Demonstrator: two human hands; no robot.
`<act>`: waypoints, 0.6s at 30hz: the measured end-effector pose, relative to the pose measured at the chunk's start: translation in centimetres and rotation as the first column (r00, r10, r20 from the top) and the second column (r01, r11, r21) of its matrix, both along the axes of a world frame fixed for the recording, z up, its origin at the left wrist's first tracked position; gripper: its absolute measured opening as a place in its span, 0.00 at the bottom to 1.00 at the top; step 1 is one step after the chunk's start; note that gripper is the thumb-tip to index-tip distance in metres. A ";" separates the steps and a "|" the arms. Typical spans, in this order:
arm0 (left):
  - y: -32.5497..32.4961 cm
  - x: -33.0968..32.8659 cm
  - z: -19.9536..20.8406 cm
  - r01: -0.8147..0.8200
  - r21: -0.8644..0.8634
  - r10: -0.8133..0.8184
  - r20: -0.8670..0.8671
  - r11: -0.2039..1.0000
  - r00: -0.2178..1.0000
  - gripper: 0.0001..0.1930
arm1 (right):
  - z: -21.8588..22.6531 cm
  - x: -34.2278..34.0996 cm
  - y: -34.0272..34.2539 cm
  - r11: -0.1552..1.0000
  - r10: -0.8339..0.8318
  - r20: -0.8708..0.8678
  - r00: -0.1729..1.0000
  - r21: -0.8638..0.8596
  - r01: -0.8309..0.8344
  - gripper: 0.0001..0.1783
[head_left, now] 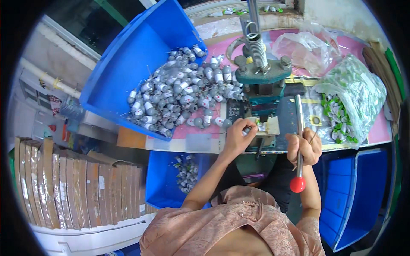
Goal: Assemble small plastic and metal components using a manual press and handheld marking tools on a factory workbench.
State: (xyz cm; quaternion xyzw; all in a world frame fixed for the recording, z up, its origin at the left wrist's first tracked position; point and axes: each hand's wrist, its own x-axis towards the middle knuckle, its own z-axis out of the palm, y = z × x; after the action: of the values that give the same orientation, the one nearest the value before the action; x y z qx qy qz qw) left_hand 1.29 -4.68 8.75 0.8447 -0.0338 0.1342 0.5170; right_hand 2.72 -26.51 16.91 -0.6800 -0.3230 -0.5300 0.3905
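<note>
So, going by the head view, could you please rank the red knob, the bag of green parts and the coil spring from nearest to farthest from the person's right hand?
From the right hand, gripping the lever:
1. Red knob, just below the hand, at the lever's end.
2. Bag of green parts, up and to the right on the table.
3. Coil spring, farthest, up and left atop the press.

Pink-topped workbench (376, 132); stacked cardboard (64, 187) at left; daylight.

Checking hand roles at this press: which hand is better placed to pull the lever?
Right. The right hand already grips the lever above its red knob, while the left hand holds a small part on the press bed.
</note>
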 end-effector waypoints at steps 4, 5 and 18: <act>0.1 0.0 -0.4 0.007 0.019 -0.007 0.013 1.000 1.000 0.06 | -0.1 -0.4 0.2 1.000 -0.013 -0.010 1.000 0.008 0.013 0.07; 0.1 -0.3 -0.4 0.013 0.014 -0.013 0.008 1.000 1.000 0.06 | -0.3 -0.6 0.2 1.000 -0.011 -0.022 1.000 0.015 0.011 0.06; -0.4 0.4 -1.1 -0.044 0.120 0.039 0.051 0.992 0.998 0.07 | -1.0 -0.7 0.1 0.996 -0.083 -0.072 0.994 0.019 0.084 0.03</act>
State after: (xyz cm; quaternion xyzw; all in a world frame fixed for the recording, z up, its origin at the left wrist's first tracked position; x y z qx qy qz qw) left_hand 1.66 -5.11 7.69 0.8714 -0.0369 0.1632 0.4611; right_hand 1.99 -26.39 15.87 -0.7070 -0.2744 -0.5249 0.3865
